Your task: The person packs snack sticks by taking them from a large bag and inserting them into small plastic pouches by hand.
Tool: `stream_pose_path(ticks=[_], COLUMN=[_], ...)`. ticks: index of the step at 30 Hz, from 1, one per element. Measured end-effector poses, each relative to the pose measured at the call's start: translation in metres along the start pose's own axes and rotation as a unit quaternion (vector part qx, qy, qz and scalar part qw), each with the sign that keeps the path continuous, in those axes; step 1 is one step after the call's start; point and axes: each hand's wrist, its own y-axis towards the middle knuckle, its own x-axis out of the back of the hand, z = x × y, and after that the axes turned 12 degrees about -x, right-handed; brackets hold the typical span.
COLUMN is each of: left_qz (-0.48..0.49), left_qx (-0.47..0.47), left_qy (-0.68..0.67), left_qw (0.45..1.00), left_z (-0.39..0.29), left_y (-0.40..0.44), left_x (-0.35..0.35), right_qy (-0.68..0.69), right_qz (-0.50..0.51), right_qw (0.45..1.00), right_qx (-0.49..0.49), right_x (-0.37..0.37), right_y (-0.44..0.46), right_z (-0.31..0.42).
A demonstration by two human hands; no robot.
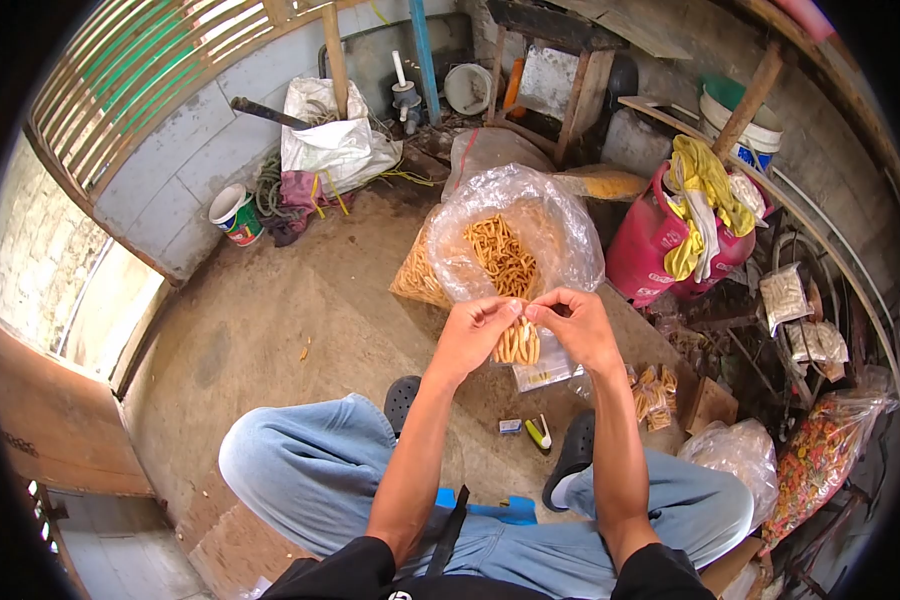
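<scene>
My left hand [476, 332] and my right hand [580, 322] meet in front of me, thumbs and fingers pinched together. Between them they grip the top of a small clear plastic bag [517, 346], with pale brown snack sticks hanging inside. Just beyond stands a large clear plastic bag [575, 225], its mouth spread wide around a heap of loose snack sticks [500, 255]. Flat clear plastic [547, 375] lies under the small bag. On the floor between my shoes are a green and white stapler [538, 433] and a small blue and white box [510, 426].
Filled snack packs [656, 397] lie to the right, near a bag of colourful contents [820, 455]. A pink gas cylinder [638, 245] draped with yellow cloth stands at right. A paint bucket [236, 215] and white sack [335, 150] sit by the left wall.
</scene>
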Motion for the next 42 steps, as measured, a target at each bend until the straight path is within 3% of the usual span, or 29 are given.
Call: stream_pose_path(ticks=[2,6,9,11,15,17,22,29,36,42], left_qz=[-0.041,-0.052,-0.026,-0.016,0.005,0.030,0.000,-0.094,-0.075,-0.066], left_qx=[0.061,-0.004,0.015,0.075,0.063,0.051,0.016,0.000,0.021,-0.059], left_qy=[-0.084,-0.068,0.007,-0.076,-0.063,-0.130,-0.077,-0.059,-0.074,-0.059], left_qw=[0.994,0.996,1.000,0.994,0.996,0.990,0.997,0.994,0.994,0.994], left_z=[-0.006,0.009,0.000,-0.008,-0.006,-0.009,-0.013,-0.011,-0.014,-0.014], left_y=[0.002,0.001,0.000,0.000,0.000,-0.001,0.000,0.002,0.001,0.003], left_x=[0.001,0.000,0.001,0.007,0.016,0.017,0.006,0.001,0.001,-0.004], right_qy=[-0.006,0.016,0.035,0.047,0.068,0.079,0.166,0.167,0.177,0.189], right_qz=[-0.003,0.009,0.024,0.030,0.059,0.068,0.119,0.095,0.049,0.021], right_qw=[1.000,1.000,0.999,0.998,0.996,0.994,0.976,0.981,0.983,0.982], right_qx=[0.008,0.026,0.025,0.021,-0.016,-0.036,-0.074,0.000,-0.008,0.010], right_x=[-0.001,-0.001,0.001,0.002,0.005,0.006,0.006,-0.004,-0.007,-0.011], right_y=[0.000,0.000,0.000,0.000,-0.002,-0.002,0.000,-0.009,-0.001,0.002], right_z=[-0.001,-0.002,-0.001,0.001,0.004,0.004,0.001,0.015,0.002,-0.003])
